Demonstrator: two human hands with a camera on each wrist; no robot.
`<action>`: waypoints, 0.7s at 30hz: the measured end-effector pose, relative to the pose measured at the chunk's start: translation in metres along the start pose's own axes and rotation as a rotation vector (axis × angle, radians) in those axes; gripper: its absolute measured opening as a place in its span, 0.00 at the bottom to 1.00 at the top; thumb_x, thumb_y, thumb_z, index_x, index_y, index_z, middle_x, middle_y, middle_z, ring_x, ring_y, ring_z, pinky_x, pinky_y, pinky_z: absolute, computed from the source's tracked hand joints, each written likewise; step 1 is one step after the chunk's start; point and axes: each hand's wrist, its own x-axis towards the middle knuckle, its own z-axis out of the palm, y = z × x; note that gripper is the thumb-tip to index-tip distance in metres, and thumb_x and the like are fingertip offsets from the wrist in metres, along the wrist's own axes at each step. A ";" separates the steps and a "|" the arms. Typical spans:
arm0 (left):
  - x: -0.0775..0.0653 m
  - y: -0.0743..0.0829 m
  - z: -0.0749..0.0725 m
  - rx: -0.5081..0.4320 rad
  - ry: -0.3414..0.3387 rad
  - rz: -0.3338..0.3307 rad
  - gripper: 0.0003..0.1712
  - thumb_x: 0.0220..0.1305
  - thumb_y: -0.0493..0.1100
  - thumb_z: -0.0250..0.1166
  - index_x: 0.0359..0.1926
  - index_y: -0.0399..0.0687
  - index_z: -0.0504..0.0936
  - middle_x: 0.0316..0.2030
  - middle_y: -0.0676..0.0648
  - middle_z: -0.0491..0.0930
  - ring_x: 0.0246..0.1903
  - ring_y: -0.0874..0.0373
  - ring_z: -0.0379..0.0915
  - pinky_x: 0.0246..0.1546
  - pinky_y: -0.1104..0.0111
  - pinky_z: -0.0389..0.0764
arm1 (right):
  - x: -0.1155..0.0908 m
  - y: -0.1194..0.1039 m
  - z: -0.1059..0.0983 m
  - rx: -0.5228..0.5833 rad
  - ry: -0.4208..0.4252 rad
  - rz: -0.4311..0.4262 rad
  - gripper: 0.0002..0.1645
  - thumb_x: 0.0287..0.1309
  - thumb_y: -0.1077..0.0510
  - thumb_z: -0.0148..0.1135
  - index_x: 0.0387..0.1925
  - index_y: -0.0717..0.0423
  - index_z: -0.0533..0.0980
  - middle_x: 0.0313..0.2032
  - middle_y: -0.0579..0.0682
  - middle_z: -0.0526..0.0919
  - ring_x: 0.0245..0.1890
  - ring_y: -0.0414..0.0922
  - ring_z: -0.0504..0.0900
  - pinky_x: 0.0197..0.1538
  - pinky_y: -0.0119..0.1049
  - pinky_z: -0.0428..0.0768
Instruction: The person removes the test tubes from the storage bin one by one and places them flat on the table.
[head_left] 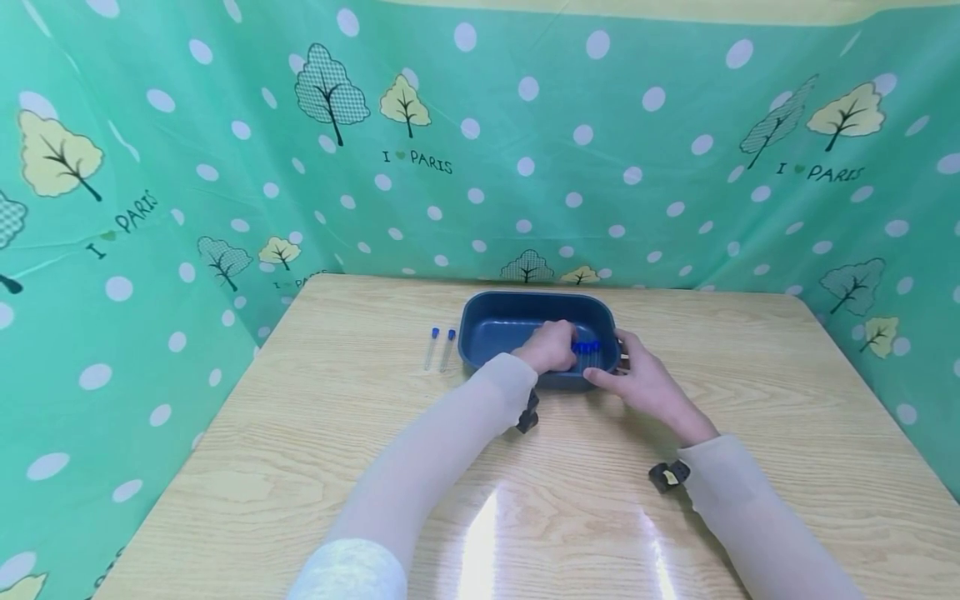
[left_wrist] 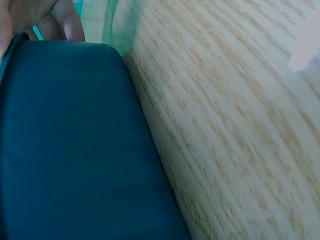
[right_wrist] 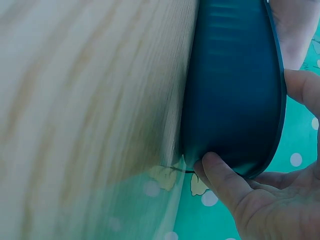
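A dark blue rectangular basin stands on the table. Inside its right end lie several test tubes with blue caps, side by side. My left hand reaches over the near rim into the basin, fingers bent down right at the leftmost tube; I cannot tell whether it pinches one. At the basin's right end, my right hand grips the corner, thumb by the near rim and fingers along the outer side wall. In the right wrist view, the right hand's fingers press the basin's outer wall.
Two more blue-capped test tubes lie apart on the wooden table, left of the basin. A green patterned cloth hangs behind the table and along its sides. Dark wrist cameras sit under both sleeves.
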 end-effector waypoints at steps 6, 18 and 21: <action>-0.001 0.001 0.000 0.028 0.010 0.010 0.22 0.58 0.39 0.65 0.55 0.46 0.78 0.50 0.48 0.80 0.46 0.55 0.76 0.46 0.60 0.78 | 0.000 0.000 0.000 -0.005 0.001 0.004 0.61 0.52 0.33 0.63 0.73 0.58 0.45 0.67 0.67 0.59 0.61 0.66 0.67 0.56 0.59 0.71; 0.000 0.001 0.001 0.069 0.029 0.023 0.20 0.57 0.37 0.65 0.53 0.48 0.79 0.46 0.49 0.81 0.36 0.57 0.75 0.38 0.64 0.79 | 0.000 0.000 0.000 -0.006 0.001 -0.001 0.61 0.51 0.32 0.63 0.73 0.58 0.45 0.67 0.66 0.59 0.62 0.65 0.67 0.57 0.59 0.70; 0.000 0.000 0.000 0.082 0.026 0.020 0.21 0.58 0.37 0.64 0.54 0.49 0.79 0.48 0.50 0.81 0.41 0.57 0.76 0.42 0.62 0.78 | 0.000 0.000 0.001 0.000 0.004 -0.006 0.60 0.52 0.33 0.64 0.73 0.58 0.46 0.67 0.66 0.59 0.61 0.65 0.67 0.57 0.59 0.70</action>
